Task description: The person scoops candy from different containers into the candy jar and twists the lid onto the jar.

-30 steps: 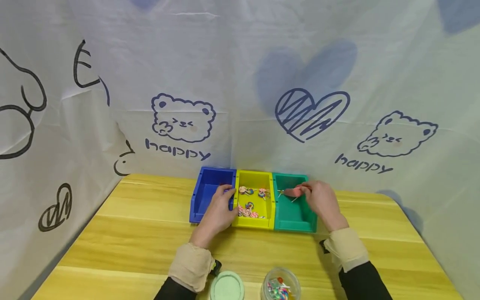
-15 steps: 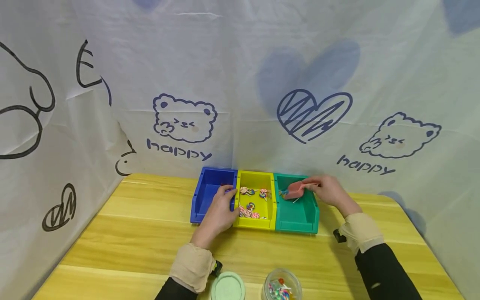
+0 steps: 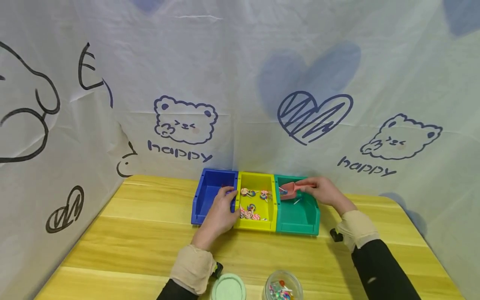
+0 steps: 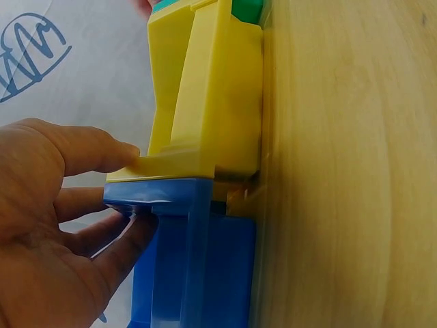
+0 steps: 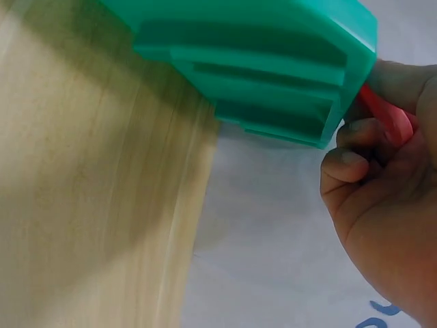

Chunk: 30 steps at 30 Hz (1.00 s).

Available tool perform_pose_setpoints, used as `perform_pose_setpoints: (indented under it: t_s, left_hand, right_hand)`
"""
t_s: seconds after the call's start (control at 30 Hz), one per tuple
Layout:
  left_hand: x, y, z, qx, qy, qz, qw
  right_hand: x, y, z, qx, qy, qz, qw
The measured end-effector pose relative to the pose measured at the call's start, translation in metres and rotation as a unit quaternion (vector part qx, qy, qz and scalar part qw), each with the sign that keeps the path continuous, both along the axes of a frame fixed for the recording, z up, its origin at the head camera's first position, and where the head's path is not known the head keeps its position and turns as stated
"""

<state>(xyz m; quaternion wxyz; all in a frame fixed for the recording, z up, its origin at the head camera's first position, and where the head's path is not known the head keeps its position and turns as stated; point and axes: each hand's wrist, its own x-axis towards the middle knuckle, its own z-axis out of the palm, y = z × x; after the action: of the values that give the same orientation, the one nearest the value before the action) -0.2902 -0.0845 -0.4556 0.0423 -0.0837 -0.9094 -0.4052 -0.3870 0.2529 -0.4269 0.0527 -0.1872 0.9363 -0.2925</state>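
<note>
My left hand (image 3: pixel 221 213) pinches the blue bin (image 3: pixel 204 205) and yellow bin (image 3: pixel 256 225) together, my right hand (image 3: pixel 325 191) grips the scoop (image 3: pixel 291 191), some candy (image 3: pixel 283 191) gathered, lollipops (image 3: pixel 249 214) left in yellow

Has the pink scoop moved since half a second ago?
Yes. In the head view, the pink scoop has moved left, closer to the yellow bin.

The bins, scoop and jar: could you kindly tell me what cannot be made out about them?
Blue bin: in the head view, the left hand hides part of its inside.
Pink scoop: in the right wrist view, the green bin hides its bowl.
Candies in the scoop: too small to count in the head view.
Clear jar: cut off by the head view's bottom edge.
</note>
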Motion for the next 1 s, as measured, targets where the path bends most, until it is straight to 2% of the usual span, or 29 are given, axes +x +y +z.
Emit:
perform_pose_setpoints:
  t_s: [0.33, 0.5, 0.87, 1.0]
  left_hand:
    - [-0.001, 0.000, 0.000, -0.002, 0.004, 0.001, 1.0000]
    - [-0.001, 0.001, -0.001, -0.004, 0.002, 0.003, 1.0000]
    - [-0.001, 0.001, -0.002, -0.006, -0.001, 0.004, 1.0000]
    - [-0.001, 0.001, -0.002, -0.005, -0.003, 0.006, 1.0000]
  right_hand:
    - [-0.004, 0.006, -0.004, -0.044, -0.057, -0.003, 0.997]
    - [-0.002, 0.009, -0.007, -0.074, -0.078, -0.018, 0.994]
    - [0.002, 0.015, -0.012, -0.126, -0.086, -0.046, 0.987]
    - [0.001, 0.013, -0.016, -0.115, -0.069, -0.055, 0.989]
